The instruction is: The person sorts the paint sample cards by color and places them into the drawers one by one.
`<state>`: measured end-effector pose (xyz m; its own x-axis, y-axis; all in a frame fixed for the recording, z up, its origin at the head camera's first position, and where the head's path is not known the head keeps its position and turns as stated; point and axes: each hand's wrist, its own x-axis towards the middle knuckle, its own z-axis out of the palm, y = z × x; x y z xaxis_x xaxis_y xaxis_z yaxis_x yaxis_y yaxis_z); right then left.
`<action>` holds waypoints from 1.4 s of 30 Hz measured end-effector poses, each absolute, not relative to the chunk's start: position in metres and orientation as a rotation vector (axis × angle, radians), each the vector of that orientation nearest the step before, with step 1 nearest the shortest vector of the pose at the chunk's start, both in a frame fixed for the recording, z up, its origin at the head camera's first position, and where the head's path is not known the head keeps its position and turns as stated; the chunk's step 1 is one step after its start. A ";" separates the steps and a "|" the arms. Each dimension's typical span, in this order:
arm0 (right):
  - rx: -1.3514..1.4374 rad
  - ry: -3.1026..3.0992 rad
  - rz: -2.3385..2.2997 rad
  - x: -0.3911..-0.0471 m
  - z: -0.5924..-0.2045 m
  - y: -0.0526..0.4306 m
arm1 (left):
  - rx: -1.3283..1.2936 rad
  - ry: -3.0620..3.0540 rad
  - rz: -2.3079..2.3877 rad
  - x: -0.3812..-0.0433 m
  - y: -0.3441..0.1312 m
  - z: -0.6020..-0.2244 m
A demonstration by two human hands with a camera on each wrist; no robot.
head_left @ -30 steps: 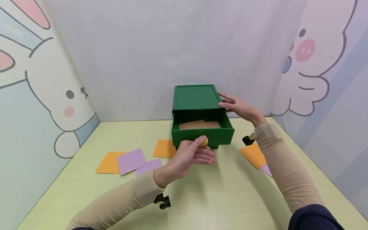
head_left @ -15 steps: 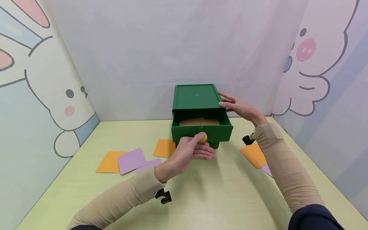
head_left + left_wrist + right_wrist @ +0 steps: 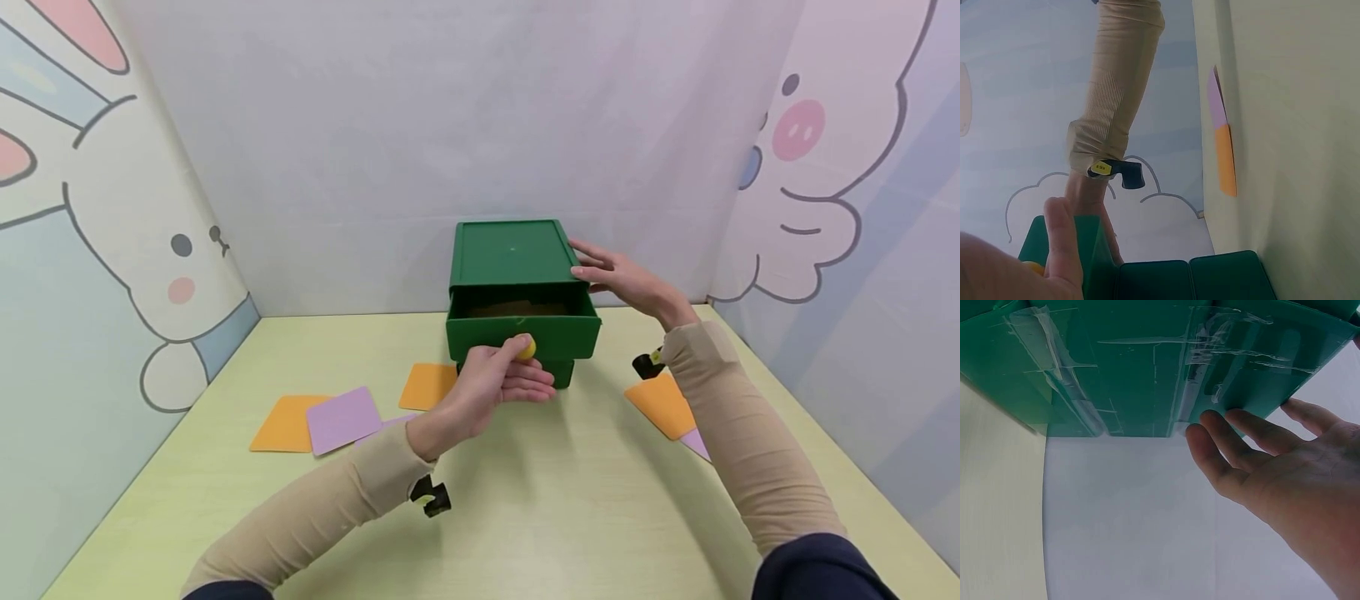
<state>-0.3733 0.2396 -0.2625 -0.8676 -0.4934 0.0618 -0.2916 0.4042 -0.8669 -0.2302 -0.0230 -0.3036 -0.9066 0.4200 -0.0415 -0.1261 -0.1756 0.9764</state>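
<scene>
A green drawer box stands near the back wall, its upper drawer partly out. Tan card-like pieces lie inside it in shadow. My left hand holds the drawer's yellow knob between thumb and index side, other fingers stretched out below. In the left wrist view the knob shows beside a finger. My right hand rests on the box's right side with spread, gently bent fingers. The right wrist view shows these fingertips along the taped green side.
Orange card and purple card lie at the left, another orange card beside the box. At the right, an orange card overlaps a purple card. A lower green section sits under the drawer.
The upper drawer has slid back into the box, my left hand moving away from me with its knob. Less of the tan pieces shows. My right hand has stayed put.
</scene>
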 end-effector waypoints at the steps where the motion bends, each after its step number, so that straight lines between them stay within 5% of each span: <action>1: -0.700 2.458 -1.449 -0.373 -0.263 0.240 | 0.340 1.744 2.137 -0.231 -0.023 -0.304; 42: -0.696 2.473 -1.442 -0.372 -0.263 0.239 | 0.270 1.740 2.172 -0.280 -0.017 -0.303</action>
<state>-0.3725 0.2391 -0.2626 -0.8705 -0.4877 0.0661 -0.2977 0.4147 -0.8599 -0.2797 -0.0170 -0.3035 -0.9226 0.3801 -0.0651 -0.1465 -0.1891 0.9710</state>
